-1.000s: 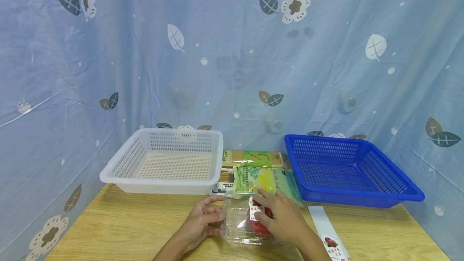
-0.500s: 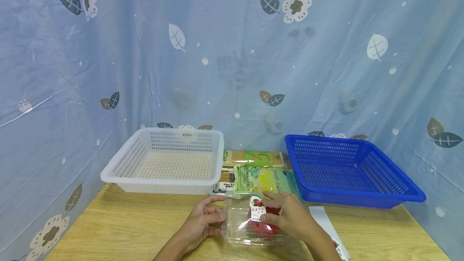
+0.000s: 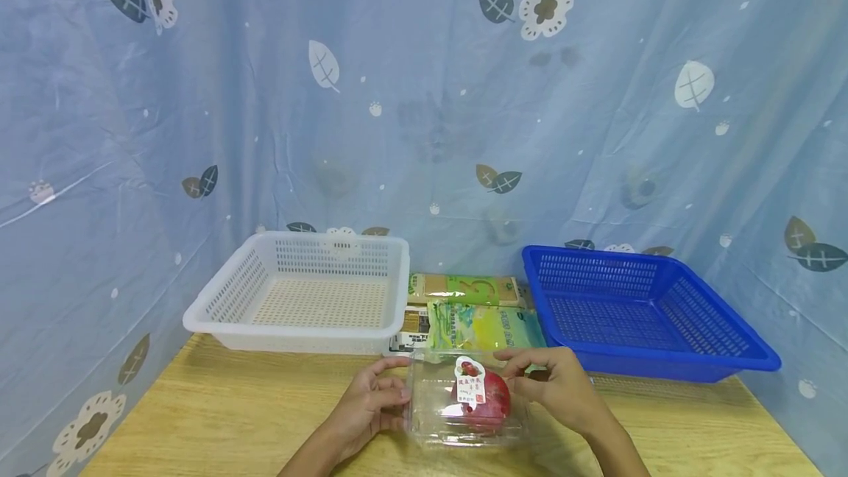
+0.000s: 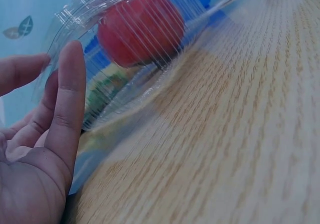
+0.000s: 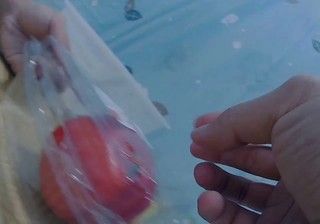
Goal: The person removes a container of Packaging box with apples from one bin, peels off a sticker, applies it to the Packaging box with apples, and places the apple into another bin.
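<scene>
A clear plastic clamshell box point(image 3: 430, 418) lies on the table with a round red fruit point(image 3: 495, 396) inside. A white label point(image 3: 471, 389) with red print sits flat on its lid. My left hand point(image 3: 372, 405) holds the box's left edge between thumb and fingers. In the left wrist view, the thumb point(image 4: 70, 93) is right against the plastic. By the box's right edge is my right hand point(image 3: 559, 387), its fingers loosely bent. The right wrist view shows these fingers point(image 5: 235, 129) apart from the box, with nothing between them.
A white basket point(image 3: 298, 331) stands at the back left, a blue basket point(image 3: 662, 359) at the back right. Between them lie a yellow-green packet point(image 3: 486, 326), a beige and green package point(image 3: 464, 289) and a printed package point(image 3: 414, 321). A patterned blue curtain point(image 3: 411, 94) hangs behind.
My right hand has moved right, off the label and the lid, and uncovered the fruit. The white label strip is now mostly hidden behind my right arm. My left hand has stayed in place.
</scene>
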`<state>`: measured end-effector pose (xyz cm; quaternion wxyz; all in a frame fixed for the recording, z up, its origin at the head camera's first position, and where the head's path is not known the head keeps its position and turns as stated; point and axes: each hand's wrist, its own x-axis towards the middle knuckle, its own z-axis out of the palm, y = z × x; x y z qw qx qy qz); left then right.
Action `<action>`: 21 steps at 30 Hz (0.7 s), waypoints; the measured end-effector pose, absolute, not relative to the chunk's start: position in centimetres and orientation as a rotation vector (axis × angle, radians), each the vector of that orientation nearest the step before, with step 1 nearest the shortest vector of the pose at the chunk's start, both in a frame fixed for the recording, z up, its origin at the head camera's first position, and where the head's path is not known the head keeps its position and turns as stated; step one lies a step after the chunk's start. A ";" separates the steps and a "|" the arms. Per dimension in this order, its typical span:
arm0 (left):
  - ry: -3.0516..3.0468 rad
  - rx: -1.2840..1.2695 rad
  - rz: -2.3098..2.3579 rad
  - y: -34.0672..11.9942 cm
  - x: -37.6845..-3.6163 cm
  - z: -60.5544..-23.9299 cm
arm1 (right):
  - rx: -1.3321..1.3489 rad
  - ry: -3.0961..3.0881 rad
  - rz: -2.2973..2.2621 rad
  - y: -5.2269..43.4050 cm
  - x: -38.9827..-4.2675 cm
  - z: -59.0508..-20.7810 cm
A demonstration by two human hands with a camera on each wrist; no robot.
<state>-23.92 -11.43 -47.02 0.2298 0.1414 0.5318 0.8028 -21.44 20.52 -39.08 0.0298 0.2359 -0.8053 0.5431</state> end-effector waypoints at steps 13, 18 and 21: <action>1.494 0.339 2.169 -11.5 -23.5 -46.2 | 0.009 -2.123 1.578 25.7 -21.9 -38.0; 1.542 0.325 2.114 -11.4 -23.1 -45.3 | -0.311 -1.572 1.834 28.3 -22.5 -38.0; 1.583 0.316 2.084 -11.2 -22.8 -45.0 | -0.394 -1.295 1.865 29.8 -22.7 -38.5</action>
